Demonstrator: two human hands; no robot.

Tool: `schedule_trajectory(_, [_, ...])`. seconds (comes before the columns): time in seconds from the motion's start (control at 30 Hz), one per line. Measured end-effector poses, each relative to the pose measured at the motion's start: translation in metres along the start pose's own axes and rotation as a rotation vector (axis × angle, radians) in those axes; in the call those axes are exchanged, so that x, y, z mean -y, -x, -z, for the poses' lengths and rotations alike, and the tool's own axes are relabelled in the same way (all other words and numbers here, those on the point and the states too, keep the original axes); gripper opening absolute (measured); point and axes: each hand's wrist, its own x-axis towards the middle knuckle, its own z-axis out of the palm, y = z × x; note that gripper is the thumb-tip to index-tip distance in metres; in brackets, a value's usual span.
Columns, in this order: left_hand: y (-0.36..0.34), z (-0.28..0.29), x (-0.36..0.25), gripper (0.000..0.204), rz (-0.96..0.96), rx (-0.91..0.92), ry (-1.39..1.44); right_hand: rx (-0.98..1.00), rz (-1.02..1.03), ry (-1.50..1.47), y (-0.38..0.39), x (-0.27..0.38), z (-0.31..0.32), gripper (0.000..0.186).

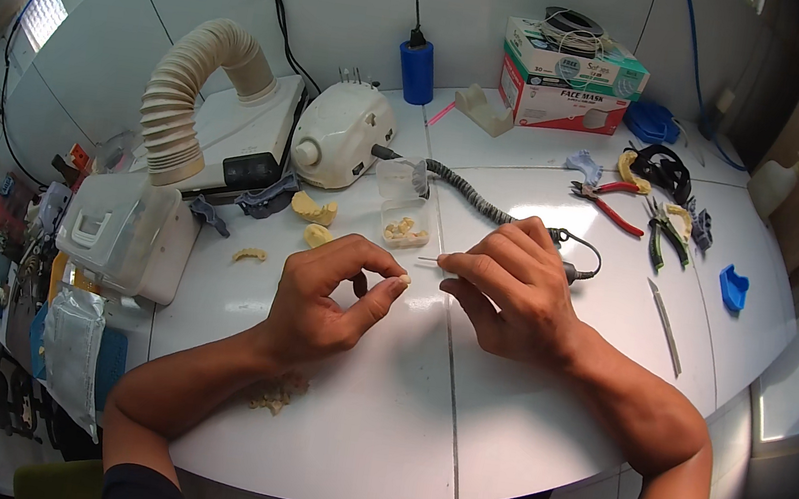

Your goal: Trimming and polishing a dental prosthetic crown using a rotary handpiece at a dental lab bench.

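My left hand (333, 296) is closed in a pinch on a small cream tooth-shaped piece (404, 278). Opposite it, a short gap away, my right hand (520, 291) grips a slim tool with a thin metal tip (427, 259) pointing left. Fingers cover the tool's body. A dark cylindrical end with a looped cable (574, 273) shows behind the right wrist; whether it belongs to the held tool I cannot tell. Just beyond both hands stands a clear lidded box (404, 238) with several cream pieces inside.
A white motor unit (344, 136) with a ribbed cord (472, 194) and a beige extraction hose (177, 99) stand behind. Red-handled cutters (616, 212), green-handled pliers (665, 239) and a metal instrument (664, 327) lie right. Cream fragments (274, 397) lie by my left forearm.
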Motion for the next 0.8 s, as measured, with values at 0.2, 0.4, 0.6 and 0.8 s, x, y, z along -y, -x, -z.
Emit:
schedule_trajectory(0.2, [-0.026, 0.008, 0.012, 0.009, -0.012, -0.107, -0.326, -0.073, 0.035, 0.104, -0.004, -0.016, -0.003, 0.020])
schedule_trajectory(0.4, [-0.044, 0.012, 0.021, 0.013, 0.084, -0.078, -0.493, -0.101, 0.056, 0.117, -0.005, -0.015, 0.006, 0.017])
schedule_trajectory(0.6, [-0.047, 0.007, 0.039, 0.016, 0.032, -0.064, -0.554, -0.089, 0.061, 0.101, -0.006, -0.008, 0.009, 0.017])
schedule_trajectory(0.8, [-0.051, 0.006, 0.035, 0.022, 0.081, -0.022, -0.611, -0.105, 0.077, 0.100, -0.006, -0.008, 0.013, 0.019])
